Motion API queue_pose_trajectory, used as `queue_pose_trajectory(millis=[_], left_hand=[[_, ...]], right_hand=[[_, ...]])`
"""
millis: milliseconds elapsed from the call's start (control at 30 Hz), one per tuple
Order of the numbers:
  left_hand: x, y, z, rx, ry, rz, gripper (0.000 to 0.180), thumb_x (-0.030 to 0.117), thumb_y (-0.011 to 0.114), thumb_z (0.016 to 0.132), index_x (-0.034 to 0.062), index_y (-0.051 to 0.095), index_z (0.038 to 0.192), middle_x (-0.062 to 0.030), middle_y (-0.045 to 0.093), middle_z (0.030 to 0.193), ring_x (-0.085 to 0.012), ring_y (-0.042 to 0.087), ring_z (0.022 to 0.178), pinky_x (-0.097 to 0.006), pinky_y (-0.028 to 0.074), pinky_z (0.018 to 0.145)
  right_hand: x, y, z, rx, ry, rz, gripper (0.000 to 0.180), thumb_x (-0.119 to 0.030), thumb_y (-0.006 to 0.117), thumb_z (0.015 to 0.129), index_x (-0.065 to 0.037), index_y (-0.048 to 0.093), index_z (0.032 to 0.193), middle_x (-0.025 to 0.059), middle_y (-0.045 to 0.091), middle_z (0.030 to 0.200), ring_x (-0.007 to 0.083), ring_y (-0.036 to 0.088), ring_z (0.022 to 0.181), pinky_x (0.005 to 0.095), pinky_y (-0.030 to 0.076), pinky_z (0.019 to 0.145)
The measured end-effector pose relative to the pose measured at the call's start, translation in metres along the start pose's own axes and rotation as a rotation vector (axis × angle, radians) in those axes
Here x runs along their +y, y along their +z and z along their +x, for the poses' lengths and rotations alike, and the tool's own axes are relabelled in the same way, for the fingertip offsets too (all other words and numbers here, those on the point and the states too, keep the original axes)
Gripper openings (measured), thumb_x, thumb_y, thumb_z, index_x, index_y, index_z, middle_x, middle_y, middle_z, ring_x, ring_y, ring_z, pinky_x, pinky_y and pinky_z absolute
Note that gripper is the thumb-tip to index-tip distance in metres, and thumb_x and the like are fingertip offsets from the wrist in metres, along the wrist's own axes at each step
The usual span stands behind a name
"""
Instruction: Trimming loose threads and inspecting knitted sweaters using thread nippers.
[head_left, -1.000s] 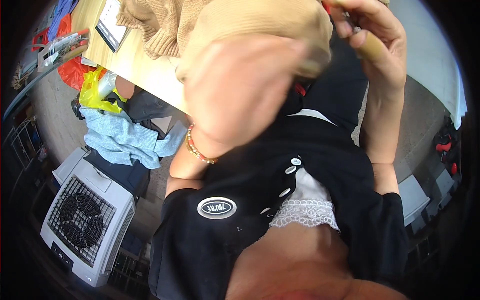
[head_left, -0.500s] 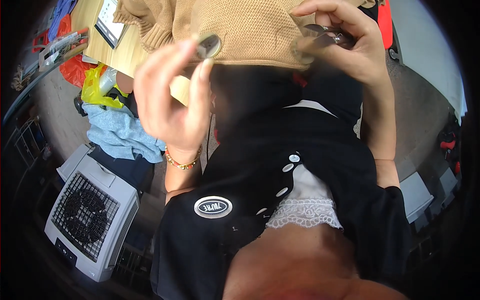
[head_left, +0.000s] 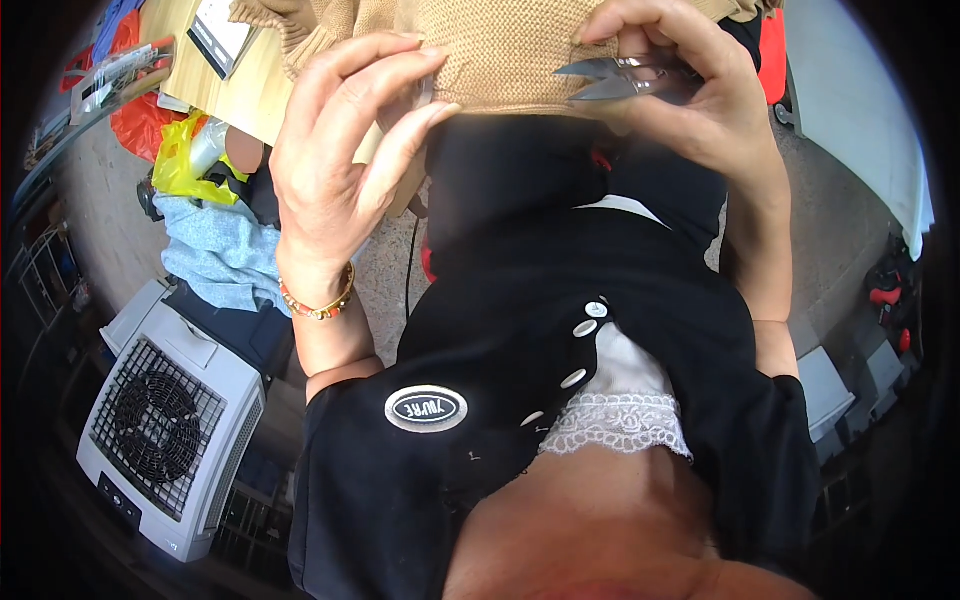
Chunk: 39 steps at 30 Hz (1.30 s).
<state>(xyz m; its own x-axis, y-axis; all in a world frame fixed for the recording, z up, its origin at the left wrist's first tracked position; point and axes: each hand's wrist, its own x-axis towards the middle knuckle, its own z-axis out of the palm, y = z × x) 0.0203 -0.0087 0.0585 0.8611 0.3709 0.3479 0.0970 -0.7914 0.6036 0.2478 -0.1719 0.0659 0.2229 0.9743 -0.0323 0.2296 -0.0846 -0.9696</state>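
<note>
A tan knitted sweater lies across the table edge and over my lap, its hem toward me. My left hand is at the left part of the hem, thumb and fingers curved toward each other. Between them shows a sliver of something see-through, mostly hidden by the fingers. Near the right part of the hem my right hand grips a pair of metal thread snips. Their two blades stand apart and point left over the knit. The handle end is hidden in my palm.
A wooden table with a white card is at the upper left. Below it are a yellow plastic bag and light blue cloth. A grey air cooler stands lower left; a pale sheet hangs at right.
Half a second ago my left hand held up a small round glassy disc; it has turned and shifted toward the hem. The snips' blades moved left and down and now show clearly.
</note>
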Motion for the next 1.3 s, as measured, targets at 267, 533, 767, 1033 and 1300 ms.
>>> queue_pose_trajectory(millis=[267,533,767,1033,1300], left_hand=[[-0.002,-0.003,0.009,-0.026,0.141,0.045,0.027,0.002,0.08,0.078,0.0048,0.072,0.103,-0.0093,0.069,0.098,-0.0197,0.068,0.084,-0.03,0.056,0.073],[-0.004,0.006,0.004,0.066,0.195,0.134,0.024,0.001,0.08,0.078,0.0061,0.075,0.101,-0.0071,0.064,0.103,-0.016,0.069,0.08,-0.027,0.056,0.067],[-0.014,0.012,-0.003,0.178,0.346,0.175,0.027,-0.004,0.079,0.073,0.0044,0.076,0.099,-0.0077,0.065,0.105,-0.0158,0.07,0.081,-0.026,0.057,0.07],[-0.018,0.027,-0.008,0.308,0.219,0.046,0.017,0.0,0.078,0.081,0.003,0.071,0.096,-0.0117,0.069,0.102,-0.0208,0.068,0.089,-0.029,0.056,0.075],[-0.025,0.042,-0.016,0.454,0.06,-0.328,0.012,0.005,0.07,0.092,0.0005,0.066,0.101,-0.0148,0.068,0.105,-0.0207,0.066,0.094,-0.028,0.052,0.081]], right_hand=[[0.002,-0.002,0.0,-0.027,0.006,0.018,0.034,0.005,0.076,0.075,0.001,0.065,0.107,0.0016,0.062,0.098,0.0042,0.055,0.079,0.018,0.044,0.069],[0.0,0.0,0.003,-0.015,-0.022,-0.01,0.033,0.005,0.077,0.075,0.002,0.065,0.106,0.0011,0.061,0.099,0.0054,0.057,0.081,0.0188,0.047,0.072],[-0.003,0.0,0.002,-0.01,-0.007,0.017,0.033,0.005,0.077,0.075,0.002,0.065,0.106,0.0021,0.063,0.098,0.005,0.058,0.081,0.0189,0.047,0.072],[-0.017,-0.006,0.001,-0.047,0.055,-0.043,0.038,0.0,0.081,0.075,0.004,0.067,0.11,0.0042,0.065,0.091,0.0079,0.06,0.077,0.0217,0.047,0.065],[-0.048,0.009,0.023,0.003,-0.21,-0.22,0.039,-0.006,0.082,0.077,0.005,0.068,0.112,0.0078,0.066,0.088,0.0142,0.061,0.072,0.0253,0.047,0.063]])
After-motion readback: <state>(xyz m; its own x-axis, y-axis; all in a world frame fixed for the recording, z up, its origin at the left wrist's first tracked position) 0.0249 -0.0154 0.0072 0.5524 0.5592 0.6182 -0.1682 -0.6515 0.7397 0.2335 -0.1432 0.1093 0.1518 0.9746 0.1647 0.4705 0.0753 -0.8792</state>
